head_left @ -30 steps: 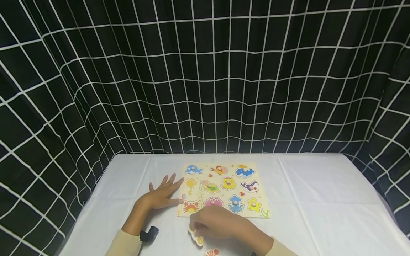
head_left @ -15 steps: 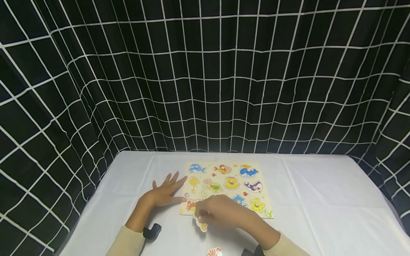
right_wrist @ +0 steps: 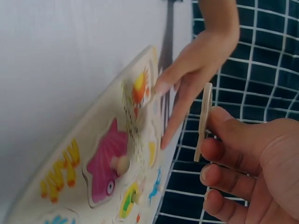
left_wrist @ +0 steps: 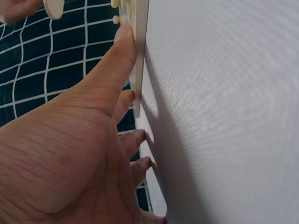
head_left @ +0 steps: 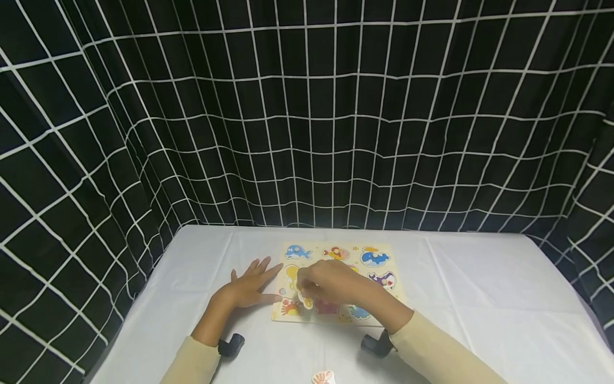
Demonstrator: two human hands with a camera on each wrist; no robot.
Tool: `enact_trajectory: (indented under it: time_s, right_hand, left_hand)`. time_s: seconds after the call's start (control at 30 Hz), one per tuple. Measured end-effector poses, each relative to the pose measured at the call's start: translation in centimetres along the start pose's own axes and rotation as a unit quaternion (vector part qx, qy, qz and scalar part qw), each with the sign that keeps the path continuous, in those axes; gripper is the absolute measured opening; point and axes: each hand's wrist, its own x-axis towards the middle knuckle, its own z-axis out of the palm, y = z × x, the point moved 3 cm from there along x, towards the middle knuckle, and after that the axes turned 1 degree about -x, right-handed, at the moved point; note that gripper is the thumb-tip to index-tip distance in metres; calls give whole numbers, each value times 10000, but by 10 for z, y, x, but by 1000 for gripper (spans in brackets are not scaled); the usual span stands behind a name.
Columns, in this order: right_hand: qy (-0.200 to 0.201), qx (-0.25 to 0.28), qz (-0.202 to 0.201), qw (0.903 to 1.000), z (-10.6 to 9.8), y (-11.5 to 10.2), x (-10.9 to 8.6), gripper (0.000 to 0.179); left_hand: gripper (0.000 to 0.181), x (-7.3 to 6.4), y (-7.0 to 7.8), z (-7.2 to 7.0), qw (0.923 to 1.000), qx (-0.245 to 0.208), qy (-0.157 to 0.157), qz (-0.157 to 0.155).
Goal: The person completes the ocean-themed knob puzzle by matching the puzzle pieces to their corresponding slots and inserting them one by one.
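Note:
A wooden peg puzzle board (head_left: pixel 345 319) printed with sea animals lies on the table. My left hand (head_left: pixel 247 288) is spread beside its left edge; in the left wrist view the thumb (left_wrist: pixel 122 51) touches the board's side. Above the board's left part, my right hand (head_left: pixel 331 282) pinches a puzzle piece (head_left: pixel 305 302) with thumb and fingers. The right wrist view shows this piece (right_wrist: pixel 204 123) edge-on and apart from the board; its knob is hidden by the fingers. Close by is the yellow seahorse shape (head_left: pixel 291 272), partly hidden by the hand.
A loose puzzle piece with red markings (head_left: pixel 323 377) lies on the white-covered table (head_left: pixel 479 309) near the front. Pieces with knobs, such as the pink one (right_wrist: pixel 107 161), sit in the board. A black curtain with white grid lines (head_left: pixel 336 106) hangs behind.
My right hand has carried the puzzle piece from in front of the board forward to over its left part. The left hand stays at the board's edge. The view has shifted slightly.

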Motion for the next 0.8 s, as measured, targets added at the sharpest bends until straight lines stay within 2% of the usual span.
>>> enact_trajectory:
  time_s: [0.2,0.37,0.5,0.8]
  right_hand:
    - [-11,-339,-143,9993,0,7,17,10]
    - [-38,-635,-56,9980,3,14,30,14]
    - [-73,-627,-1,9980,7,20,40,15]
    - [29,-591,183,9981,17,34,55,5]
  left_hand:
    - [84,3,-3,2,10000,80,-30,14]
    - [83,2,-3,1,10000,64,-38,-36]
    - [84,2,-3,0,9999,90,-62,-54]
    - [84,0,-2,-1,9999,67,-68,-33]
